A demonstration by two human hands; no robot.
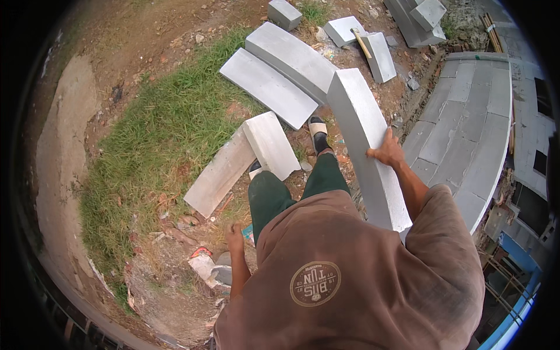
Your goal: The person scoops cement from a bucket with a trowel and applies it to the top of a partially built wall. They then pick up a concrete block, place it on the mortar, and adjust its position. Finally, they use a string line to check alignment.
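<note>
My right hand [385,150] grips a long pale grey block [359,122] from its side, thumb across its face; the block stands tilted on end beside my right leg. My left hand [234,236] hangs low at my left with nothing in it, its fingers loosely bent and apart. In front of my legs, two shorter blocks [271,143] [219,175] lie across each other. Two long blocks [289,55] [268,87] lie side by side beyond my feet.
More blocks [414,20] and a wooden-handled tool [363,44] lie at the back. A grey block wall [455,134] runs along my right, with bamboo poles [490,32] beyond. Grass [134,151] covers ground on my left; rubble [201,262] lies near my left hand.
</note>
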